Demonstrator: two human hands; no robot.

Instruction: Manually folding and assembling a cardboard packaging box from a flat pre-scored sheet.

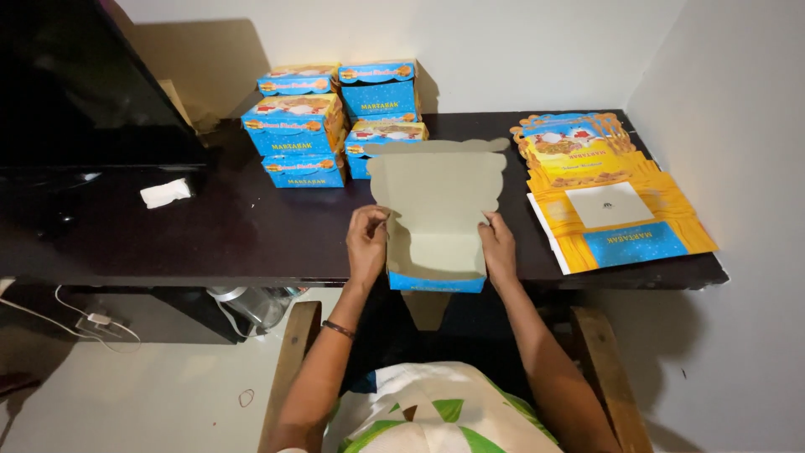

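From the head view, five finished blue printed cardboard boxes [331, 126] stand stacked at the back of the dark glossy table [210, 226], while a pile of flat yellow-and-blue printed blanks [612, 197] waits at the right, so much seems left. At the near edge sits a half-formed blue carton with a plain grey inside and scalloped lid [436, 218]. The left hand [367, 245] and right hand [499, 247] press its side walls, fingers closed on the card.
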